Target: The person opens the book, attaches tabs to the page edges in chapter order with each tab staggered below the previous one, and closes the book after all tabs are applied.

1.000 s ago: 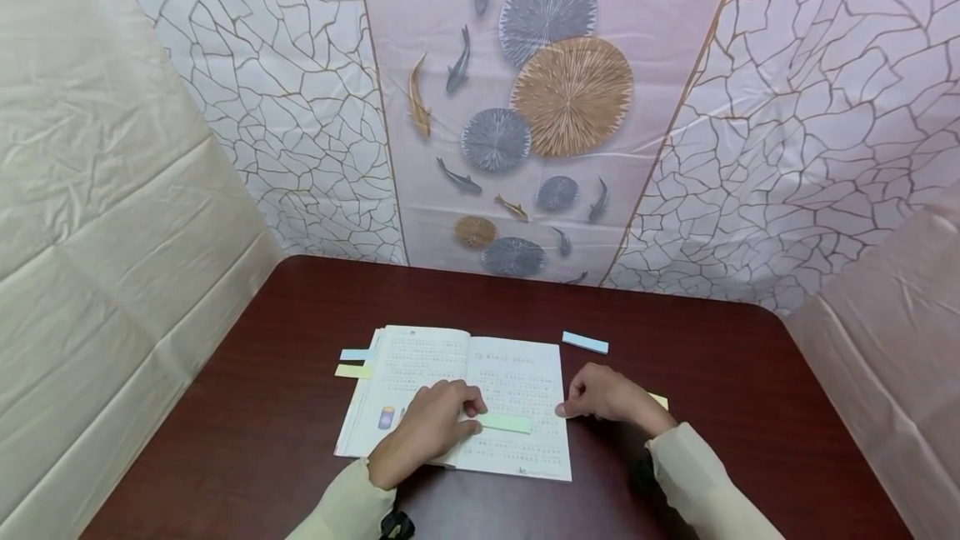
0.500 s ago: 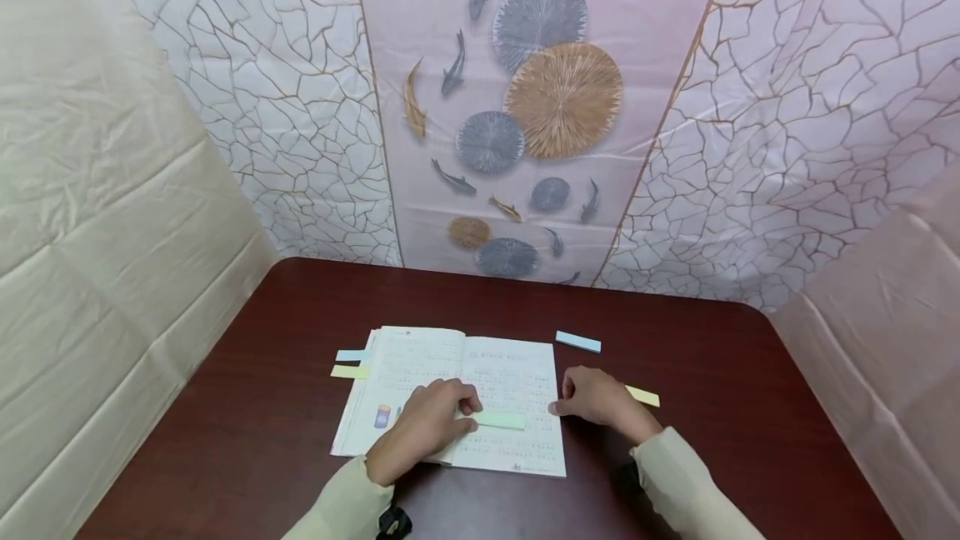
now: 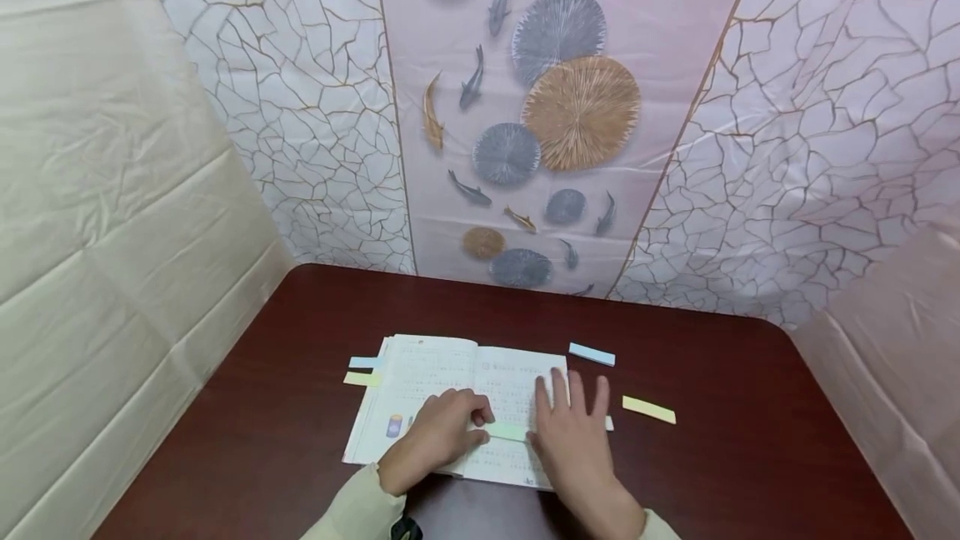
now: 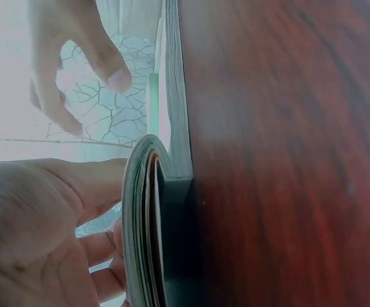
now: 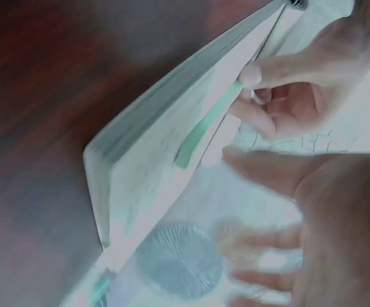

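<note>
An open book [image 3: 420,357] lies on the table with printed pages facing up. My left hand [image 3: 442,427] is over its middle, thumb and forefinger pinching the left end of a green sticky-note strip [image 3: 507,432]. In the right wrist view that thumb meets the end of the green strip [image 5: 204,131]. My right hand [image 3: 573,440] is over the right page with its fingers spread and holds nothing. A small pale tab [image 3: 609,423] juts out beside the right hand at the page's right edge; the hand hides the rest of it.
Blue [image 3: 365,362] and yellow [image 3: 362,378] tabs stick out from the book's left edge. Right of the book, a blue strip [image 3: 592,354] and a yellow strip [image 3: 648,409] lie on the dark red table [image 3: 750,457]. Patterned cloth stands behind the table.
My right hand has moved left from the book's right edge onto the right page, and its fingers have spread from a pinch. The pale tab now shows there. My left hand keeps its place.
</note>
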Demonstrator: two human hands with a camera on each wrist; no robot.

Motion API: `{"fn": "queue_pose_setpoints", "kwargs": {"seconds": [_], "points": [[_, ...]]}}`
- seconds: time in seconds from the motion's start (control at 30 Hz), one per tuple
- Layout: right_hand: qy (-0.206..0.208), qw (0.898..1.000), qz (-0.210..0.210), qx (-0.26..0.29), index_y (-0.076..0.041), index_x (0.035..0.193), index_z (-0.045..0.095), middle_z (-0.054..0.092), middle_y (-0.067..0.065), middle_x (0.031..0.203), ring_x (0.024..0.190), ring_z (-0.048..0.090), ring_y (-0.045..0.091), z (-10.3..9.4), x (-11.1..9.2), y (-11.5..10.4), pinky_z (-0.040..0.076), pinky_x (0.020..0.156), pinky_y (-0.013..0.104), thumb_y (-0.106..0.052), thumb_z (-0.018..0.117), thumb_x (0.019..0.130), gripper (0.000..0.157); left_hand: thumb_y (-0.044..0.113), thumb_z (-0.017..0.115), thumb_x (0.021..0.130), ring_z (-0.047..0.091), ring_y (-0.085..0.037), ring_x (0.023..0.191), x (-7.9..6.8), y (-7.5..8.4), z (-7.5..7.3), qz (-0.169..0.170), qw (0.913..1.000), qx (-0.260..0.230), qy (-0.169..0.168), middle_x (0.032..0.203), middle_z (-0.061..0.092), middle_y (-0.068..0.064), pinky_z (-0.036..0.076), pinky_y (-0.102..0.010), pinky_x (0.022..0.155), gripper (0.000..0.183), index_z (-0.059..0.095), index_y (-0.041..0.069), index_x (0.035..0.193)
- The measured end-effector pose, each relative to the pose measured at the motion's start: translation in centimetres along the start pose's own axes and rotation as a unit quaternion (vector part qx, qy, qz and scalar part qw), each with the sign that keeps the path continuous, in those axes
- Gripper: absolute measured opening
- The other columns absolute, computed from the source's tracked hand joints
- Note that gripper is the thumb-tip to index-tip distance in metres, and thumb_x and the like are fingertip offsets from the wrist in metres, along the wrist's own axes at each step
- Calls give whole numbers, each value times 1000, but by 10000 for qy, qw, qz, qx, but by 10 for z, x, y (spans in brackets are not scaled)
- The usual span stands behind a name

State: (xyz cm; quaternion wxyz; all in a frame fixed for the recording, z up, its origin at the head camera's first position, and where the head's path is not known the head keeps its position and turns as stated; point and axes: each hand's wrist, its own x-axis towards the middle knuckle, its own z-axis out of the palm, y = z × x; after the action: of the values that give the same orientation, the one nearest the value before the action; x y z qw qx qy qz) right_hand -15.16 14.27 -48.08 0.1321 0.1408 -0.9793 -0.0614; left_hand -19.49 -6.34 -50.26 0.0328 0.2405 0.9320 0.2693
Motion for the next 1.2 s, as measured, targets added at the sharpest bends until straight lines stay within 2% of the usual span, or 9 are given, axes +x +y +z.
{"fn": "queue_pose_setpoints", "kwargs": {"seconds": [0.07,0.13,0.2,0.3,0.5,0.63,0.77,1.0,1.2], "points": [[31,9975,-376,599,-2,133,67,65,19,128,118,62,37,0,2,-4,49,103,57,-37,91,81,67,16,89,84,56,-3,75,1,1,-1,-6,10000,36,8,81,64,15,42,-28,67,16,76,25,89],[-11,9891,-741,1272,-1,122,71,68,14,110,99,66,30,3,4,-5,57,84,44,-28,92,82,53,16,89,84,57,-4,76,1,1,-1,-43,10000,52,-7,82,64,15,43,-28,67,16,76,25,89],[-125,9786,-955,1820,-1,114,73,67,9,100,86,65,23,7,4,-5,56,69,35,-20,92,82,42,17,88,85,58,-5,77,0,2,2,-103,9999,53,-85,84,65,15,43,-29,67,15,76,25,90],[-243,9688,-1110,2202,-4,106,75,64,3,94,81,62,17,15,3,-1,52,66,31,-15,92,81,32,19,87,86,59,-8,81,-2,5,6,-153,9997,135,-149,87,65,13,43,-30,67,14,76,26,92],[-306,9564,-1429,2530,-8,101,74,63,-2,94,85,64,17,21,9,6,55,70,31,-9,90,82,25,24,90,83,54,-21,99,-10,10,7,-355,9983,456,7,113,64,0,45,-38,72,20,77,24,100],[-313,9545,-1497,2559,-9,98,74,63,-3,94,85,65,17,20,12,8,55,70,31,-8,89,83,22,38,95,77,51,-32,119,-12,13,5,-492,9957,781,57,139,55,-14,51,-46,82,57,72,14,124],[-316,9558,-1596,2447,-9,98,73,64,-2,94,85,65,17,19,13,10,55,69,32,-9,88,84,21,52,94,74,48,-40,134,-14,17,4,-580,9913,1184,-11,151,50,-21,48,-55,100,86,62,6,139],[-471,9550,-1651,2420,-10,98,74,66,-3,92,82,65,15,20,15,15,55,68,32,-13,87,85,18,52,91,79,44,-47,146,-17,18,3,-604,9917,1119,-169,156,48,-24,41,-63,114,85,61,6,144],[-862,9573,-1104,2528,-16,94,73,61,-10,88,73,55,6,17,21,29,49,61,30,-18,84,83,15,49,91,78,44,-50,145,-16,17,4,-682,9921,1031,-199,156,47,-26,42,-66,112,84,61,5,143]]}}
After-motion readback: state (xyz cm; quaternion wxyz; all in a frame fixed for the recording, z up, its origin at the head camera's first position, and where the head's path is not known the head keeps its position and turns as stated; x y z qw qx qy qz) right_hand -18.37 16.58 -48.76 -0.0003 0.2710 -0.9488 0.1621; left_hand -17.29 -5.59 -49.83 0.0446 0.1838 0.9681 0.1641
